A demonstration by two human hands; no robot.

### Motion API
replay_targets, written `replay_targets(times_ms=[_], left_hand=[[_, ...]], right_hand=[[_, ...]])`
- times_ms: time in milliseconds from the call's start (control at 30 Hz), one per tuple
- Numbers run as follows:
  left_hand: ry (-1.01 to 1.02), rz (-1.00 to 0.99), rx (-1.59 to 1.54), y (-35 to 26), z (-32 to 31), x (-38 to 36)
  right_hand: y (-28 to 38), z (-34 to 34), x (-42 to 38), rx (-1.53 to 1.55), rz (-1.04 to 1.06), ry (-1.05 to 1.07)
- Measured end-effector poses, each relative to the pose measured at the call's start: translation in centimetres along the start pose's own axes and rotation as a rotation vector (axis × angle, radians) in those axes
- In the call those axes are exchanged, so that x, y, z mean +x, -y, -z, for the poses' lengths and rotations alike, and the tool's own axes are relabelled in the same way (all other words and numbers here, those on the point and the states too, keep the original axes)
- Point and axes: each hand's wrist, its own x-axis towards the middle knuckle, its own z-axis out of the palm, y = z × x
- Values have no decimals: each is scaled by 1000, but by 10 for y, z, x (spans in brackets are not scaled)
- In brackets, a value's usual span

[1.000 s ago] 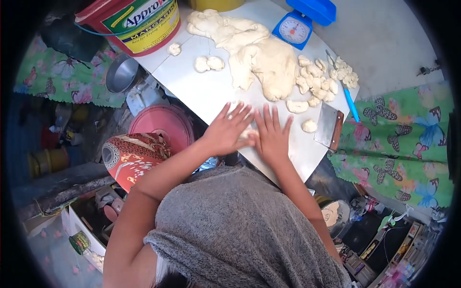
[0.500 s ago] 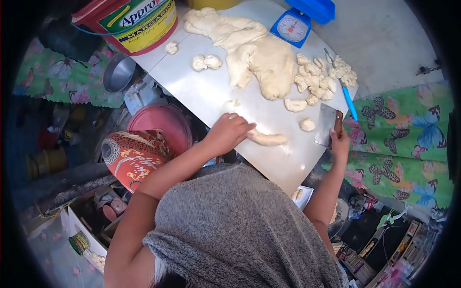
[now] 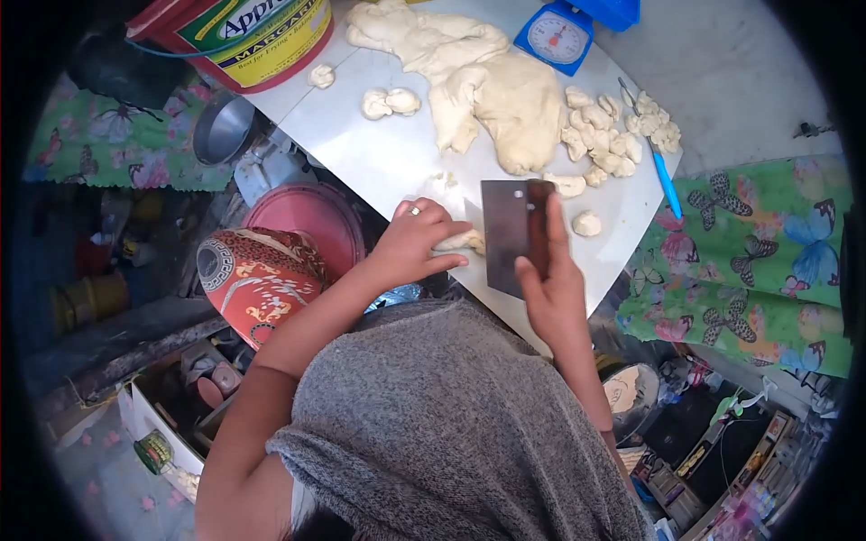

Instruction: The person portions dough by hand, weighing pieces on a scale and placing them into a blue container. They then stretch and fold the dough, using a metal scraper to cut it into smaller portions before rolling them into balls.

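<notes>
My left hand (image 3: 417,242) is at the table's near edge, its fingers and thumb curled about one end of a short strip of dough (image 3: 467,241). In my right hand (image 3: 556,287) is a dough scraper (image 3: 507,236) with a flat metal blade and a brown wooden handle. Its blade stands just right of the dough strip and hides whatever lies behind it. A large mass of dough (image 3: 514,108) spreads over the table (image 3: 361,162) beyond my hands. One small dough ball (image 3: 586,224) sits right of the scraper.
Several cut dough pieces (image 3: 600,135) lie at the right, beside a blue-handled knife (image 3: 666,185). A blue scale (image 3: 556,41) stands at the back. Small dough lumps (image 3: 390,103) and a margarine bucket (image 3: 262,45) are at the left. A red tub (image 3: 302,216) stands below the table.
My right hand has swung the scraper leftward from the table's right side to the dough strip. My left hand has shifted slightly left, and less of the strip shows now.
</notes>
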Motion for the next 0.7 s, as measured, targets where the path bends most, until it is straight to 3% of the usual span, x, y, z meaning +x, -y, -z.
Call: replay_targets(times_ms=[67, 133, 233, 333, 367, 400, 433, 467, 533, 567, 600, 633, 700], left_hand=[[-6, -10, 64, -1, -6, -1], [-178, -84, 51, 2, -16, -2], [-214, -166, 24, 1, -26, -6], [-274, -91, -20, 0, -29, -10], [-255, -116, -20, 3, -26, -11], [-270, -130, -11, 0, -25, -10], [-351, 38, -222, -6, -24, -11], [-427, 210, -438, -7, -21, -10], [-330, 342, -480, 2, -11, -6], [-295, 245, -252, 3, -8, 0], [-255, 142, -24, 1, -6, 5], [-225, 163, 184, -9, -2, 10], [-213, 58, 206, -15, -4, 19]], right_hand=[[15, -4, 2, -194, -120, 150], [7, -14, -2, -264, -71, 144], [9, -24, 4, -369, -159, 238], [22, -37, 57, -469, -226, 277], [15, -37, 65, -475, -222, 266], [4, -39, 74, -417, -69, 165], [0, -39, 82, -355, 85, 63], [1, -30, 82, -356, 101, 53], [-1, -7, 57, -167, 272, -109], [-1, 3, 43, -106, 326, -154], [1, 12, 29, -157, 196, -104], [2, 13, 19, -182, 129, -84], [4, 11, 2, -252, -3, -37]])
